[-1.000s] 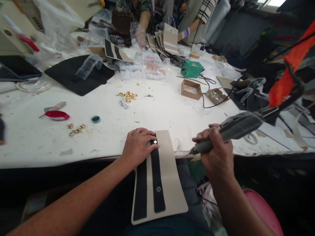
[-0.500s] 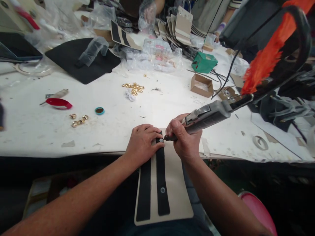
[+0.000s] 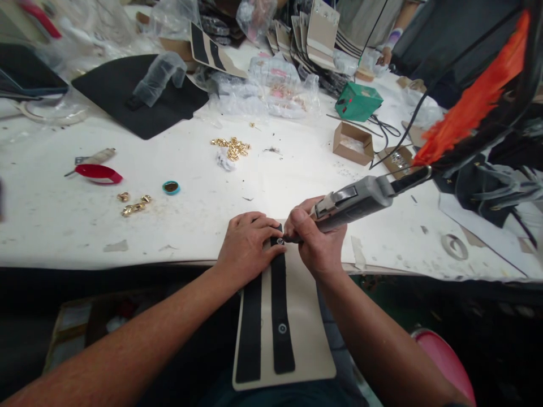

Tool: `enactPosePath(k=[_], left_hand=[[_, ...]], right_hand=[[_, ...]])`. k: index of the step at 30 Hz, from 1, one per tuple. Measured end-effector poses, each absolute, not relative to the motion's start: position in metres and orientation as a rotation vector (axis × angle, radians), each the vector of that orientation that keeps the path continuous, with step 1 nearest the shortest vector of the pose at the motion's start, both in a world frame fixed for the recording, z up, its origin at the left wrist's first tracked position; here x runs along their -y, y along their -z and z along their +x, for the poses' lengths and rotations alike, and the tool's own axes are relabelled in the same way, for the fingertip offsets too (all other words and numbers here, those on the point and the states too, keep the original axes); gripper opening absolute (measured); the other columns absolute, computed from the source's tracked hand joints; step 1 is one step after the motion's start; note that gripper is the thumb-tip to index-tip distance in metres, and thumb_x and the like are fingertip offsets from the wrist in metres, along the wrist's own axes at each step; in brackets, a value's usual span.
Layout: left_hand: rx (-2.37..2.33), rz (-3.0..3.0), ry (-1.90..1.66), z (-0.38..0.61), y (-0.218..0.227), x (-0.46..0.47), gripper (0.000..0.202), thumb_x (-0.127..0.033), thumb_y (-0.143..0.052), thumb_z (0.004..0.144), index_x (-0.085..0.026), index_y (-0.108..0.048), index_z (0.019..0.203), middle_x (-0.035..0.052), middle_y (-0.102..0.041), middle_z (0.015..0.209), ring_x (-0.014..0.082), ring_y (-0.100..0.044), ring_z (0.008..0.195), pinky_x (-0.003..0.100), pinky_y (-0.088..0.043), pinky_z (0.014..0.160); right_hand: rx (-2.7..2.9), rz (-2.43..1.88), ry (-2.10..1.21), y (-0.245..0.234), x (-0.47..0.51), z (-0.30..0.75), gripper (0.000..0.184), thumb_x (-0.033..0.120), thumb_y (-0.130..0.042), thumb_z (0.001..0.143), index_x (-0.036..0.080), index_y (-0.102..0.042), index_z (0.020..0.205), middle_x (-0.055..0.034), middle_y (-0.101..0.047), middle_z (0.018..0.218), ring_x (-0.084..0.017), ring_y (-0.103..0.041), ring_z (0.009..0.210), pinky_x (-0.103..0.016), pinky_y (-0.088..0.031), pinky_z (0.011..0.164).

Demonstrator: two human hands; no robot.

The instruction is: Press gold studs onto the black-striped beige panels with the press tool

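Note:
A beige panel (image 3: 307, 316) with two black strips extends over the table's front edge towards me. My left hand (image 3: 250, 243) lies across its upper end, fingers spread, index finger and thumb on either side of a small round metal fastener (image 3: 280, 241) on the right-hand black strip (image 3: 280, 294). A second round fastener (image 3: 282, 328) sits lower on that strip. Wrapped in my right hand (image 3: 318, 240) is a grey power screwdriver (image 3: 354, 200), tilted, with its dark tip beside the upper fastener. Whether the tip touches it I cannot tell.
Gold hardware (image 3: 232, 148), a red-handled tool (image 3: 98, 173) and a small blue-rimmed lid (image 3: 171, 187) lie on the white table. Rightward are a cardboard box (image 3: 353, 142), a green box (image 3: 358, 102) and a tape roll (image 3: 454, 246). A co-worker's hand (image 3: 385, 55) shows behind.
The view has shifted slightly. The screwdriver's tip is still close to the upper fastener, which now shows as a ring. Both my hands keep nearly the same places on the panel and tool.

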State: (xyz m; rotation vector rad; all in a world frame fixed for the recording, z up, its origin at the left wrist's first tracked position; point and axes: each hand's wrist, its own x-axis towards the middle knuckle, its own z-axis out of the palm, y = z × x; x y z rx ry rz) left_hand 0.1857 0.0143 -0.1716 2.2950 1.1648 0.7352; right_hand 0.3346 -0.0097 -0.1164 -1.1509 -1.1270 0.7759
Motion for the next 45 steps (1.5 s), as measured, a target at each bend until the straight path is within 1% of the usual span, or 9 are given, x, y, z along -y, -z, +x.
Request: enactPosePath(k=[5,9,14,27,32,35,38,42,45], left_hand=[[-1.164,2.297,-0.73,0.186,0.172,-0.014,0.023,-0.044,-0.085,0.084,-0.035,-0.079,0.105,-0.0039,-0.078,0.127,0.0319,-0.059,0.13,0.056,-0.041,0.11],[-1.161,2.297,-0.743,0.187,0.173,-0.014,0.017,-0.037,-0.08,0.089,-0.035,-0.079,0.106,-0.0033,-0.077,0.127,0.0309,-0.06,0.129,0.055,-0.042,0.109],[-1.17,2.341,-0.754,0.186,0.175,-0.014,0.013,-0.034,-0.076,0.09,-0.031,-0.079,0.103,0.0023,-0.077,0.124,0.0326,-0.06,0.129,0.055,-0.042,0.109],[-1.136,2.268,-0.728,0.187,0.173,-0.014,0.018,-0.04,-0.08,0.089,-0.033,-0.079,0.105,-0.0031,-0.076,0.128,0.0302,-0.058,0.129,0.053,-0.039,0.11],[-1.161,2.264,-0.765,0.184,0.17,-0.014,0.009,-0.03,-0.078,0.089,-0.028,-0.079,0.098,0.002,-0.077,0.12,0.0308,-0.059,0.126,0.053,-0.039,0.108],[-1.199,2.203,-0.775,0.183,0.163,-0.003,0.013,-0.027,-0.081,0.085,-0.028,-0.08,0.098,0.0028,-0.077,0.115,0.0292,-0.062,0.118,0.05,-0.042,0.104],[-1.246,2.154,-0.806,0.18,0.172,0.0,0.039,-0.03,-0.088,0.077,-0.034,-0.079,0.114,0.0017,-0.077,0.114,0.0288,-0.063,0.112,0.05,-0.045,0.101],[-1.222,2.19,-0.816,0.176,0.195,-0.01,0.048,-0.031,-0.1,0.056,-0.037,-0.083,0.1,-0.0023,-0.08,0.113,0.03,-0.064,0.113,0.049,-0.045,0.102],[-1.224,2.181,-0.82,0.178,0.208,-0.013,0.045,-0.035,-0.102,0.051,-0.038,-0.084,0.092,-0.0038,-0.082,0.107,0.0295,-0.066,0.11,0.049,-0.046,0.101]], right_hand=[[1.164,-1.105,-0.8,0.118,0.01,0.335,0.034,0.045,-0.078,0.092,0.023,-0.057,0.076,0.0031,-0.056,0.064,-0.014,-0.053,0.056,-0.031,-0.049,0.054],[1.217,-1.036,-0.85,0.117,0.008,0.335,0.03,0.039,-0.077,0.091,0.022,-0.055,0.078,0.0044,-0.056,0.064,-0.013,-0.054,0.055,-0.03,-0.048,0.053],[1.316,-1.085,-0.908,0.113,0.005,0.34,0.03,0.04,-0.081,0.086,0.021,-0.058,0.078,0.0025,-0.06,0.066,-0.013,-0.057,0.059,-0.03,-0.05,0.057],[1.25,-1.081,-0.96,0.129,-0.004,0.345,0.038,0.049,-0.079,0.088,0.023,-0.053,0.079,0.0049,-0.053,0.062,-0.012,-0.05,0.055,-0.027,-0.047,0.052],[1.268,-1.117,-0.948,0.125,0.0,0.34,0.035,0.046,-0.078,0.086,0.022,-0.054,0.078,0.0022,-0.057,0.067,-0.014,-0.055,0.06,-0.029,-0.05,0.058],[1.285,-1.15,-0.947,0.117,0.005,0.336,0.032,0.042,-0.078,0.084,0.021,-0.056,0.076,0.0011,-0.058,0.067,-0.014,-0.054,0.06,-0.028,-0.048,0.058],[1.28,-1.239,-1.048,0.12,0.002,0.329,0.035,0.046,-0.079,0.081,0.019,-0.058,0.071,-0.0001,-0.058,0.064,-0.015,-0.053,0.06,-0.028,-0.047,0.057],[1.192,-1.281,-1.103,0.118,-0.004,0.323,0.04,0.055,-0.079,0.076,0.018,-0.065,0.077,-0.0031,-0.065,0.066,-0.02,-0.061,0.061,-0.031,-0.051,0.057],[1.132,-1.311,-1.02,0.106,0.01,0.335,0.045,0.061,-0.077,0.074,0.018,-0.069,0.085,-0.0052,-0.069,0.068,-0.024,-0.065,0.062,-0.033,-0.054,0.058]])
